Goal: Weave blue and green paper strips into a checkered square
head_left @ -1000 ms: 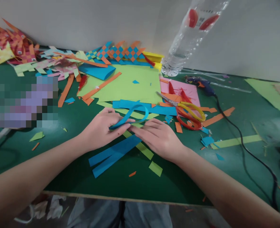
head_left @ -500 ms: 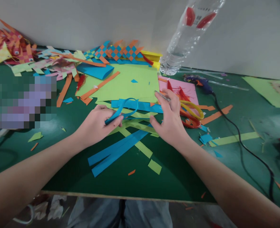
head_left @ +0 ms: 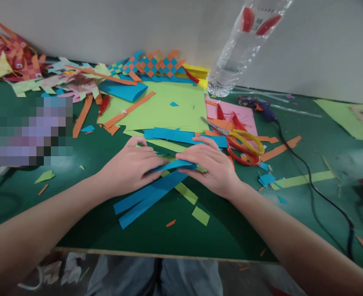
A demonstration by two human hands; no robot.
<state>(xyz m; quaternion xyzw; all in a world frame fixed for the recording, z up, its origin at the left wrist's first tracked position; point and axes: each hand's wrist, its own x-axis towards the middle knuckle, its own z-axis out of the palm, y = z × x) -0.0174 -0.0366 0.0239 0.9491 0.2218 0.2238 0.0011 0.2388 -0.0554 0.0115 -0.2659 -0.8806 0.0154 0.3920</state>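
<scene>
Between my two hands is a folded blue paper strip [head_left: 173,165]. My left hand [head_left: 135,164] pinches its left end, thumb below and fingers above. At the other end my right hand [head_left: 210,164] grips it, the fingers laid over the top. Part of the strip is hidden behind the fingers. Below the hands, split blue strips [head_left: 147,199] lie on the green table, crossing a light green strip [head_left: 186,192]. Scissors [head_left: 244,142] with yellow and orange-red handles rest just beyond my right hand, their blades pointing left.
Light green sheets [head_left: 169,107] lie behind the hands, with woven paper fish [head_left: 150,65] at the wall. A plastic bottle [head_left: 239,49] stands back right, near a glue gun [head_left: 261,107] whose black cord [head_left: 310,176] runs forward. A blurred phone-like object [head_left: 30,135] lies left.
My right hand has left the scissors and moved down and left onto the blue strip. The strip's raised loop is now flattened between both hands.
</scene>
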